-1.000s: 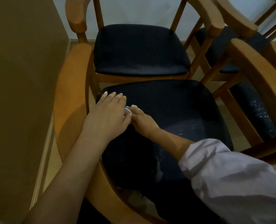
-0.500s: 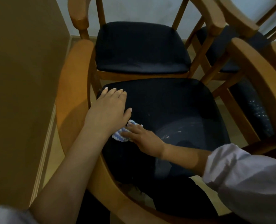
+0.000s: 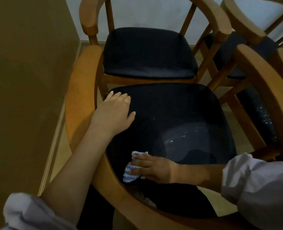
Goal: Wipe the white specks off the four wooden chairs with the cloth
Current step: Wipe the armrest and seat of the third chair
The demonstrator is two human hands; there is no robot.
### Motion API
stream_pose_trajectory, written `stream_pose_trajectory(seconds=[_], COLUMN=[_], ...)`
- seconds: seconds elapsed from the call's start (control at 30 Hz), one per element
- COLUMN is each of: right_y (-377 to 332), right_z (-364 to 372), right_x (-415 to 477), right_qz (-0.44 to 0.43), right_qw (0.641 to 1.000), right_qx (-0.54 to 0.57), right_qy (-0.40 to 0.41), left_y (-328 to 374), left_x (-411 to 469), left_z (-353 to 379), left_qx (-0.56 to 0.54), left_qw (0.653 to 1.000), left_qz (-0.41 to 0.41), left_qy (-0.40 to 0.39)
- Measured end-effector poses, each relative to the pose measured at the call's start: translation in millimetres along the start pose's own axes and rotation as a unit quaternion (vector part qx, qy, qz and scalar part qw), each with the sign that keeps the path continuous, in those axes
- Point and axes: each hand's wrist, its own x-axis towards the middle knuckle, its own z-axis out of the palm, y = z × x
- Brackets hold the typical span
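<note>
- While the left hand point(image 3: 113, 113) lies flat on the dark padded seat point(image 3: 179, 105), the flat-fingered right hand point(image 3: 152, 168) has swept the blue-and-white cloth point(image 3: 130, 174) nearward.
- White specks point(image 3: 172, 140) remain mid-seat.

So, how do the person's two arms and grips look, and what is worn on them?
The left sleeve and the right sleeve are pale lilac-white fabric, bunched up, leaving the forearms bare. The left grip has pale nails; the right grip is in shadow, its nails unclear. No watch, ring or glove shows.
</note>
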Motion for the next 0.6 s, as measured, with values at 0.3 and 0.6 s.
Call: stream_pose_trajectory(seconds=[0.3, 0.6], right_y=[0.7, 11.4], right_z=[-4.0, -9.4], right_x=[12.2, 38.9], right_qz=[0.032, 0.034], right_qw=[0.999, 0.999], right_qx=[0.031, 0.011], right_qy=[-0.009, -0.024], left_y=[0.4, -0.1], left_x=[2.1, 4.0], left_z=[2.3, 2.3], left_qx=[-0.009, -0.009], left_qw=[1.000, 1.000], left_qz=[-0.011, -0.010], left_qy=[0.013, 0.013])
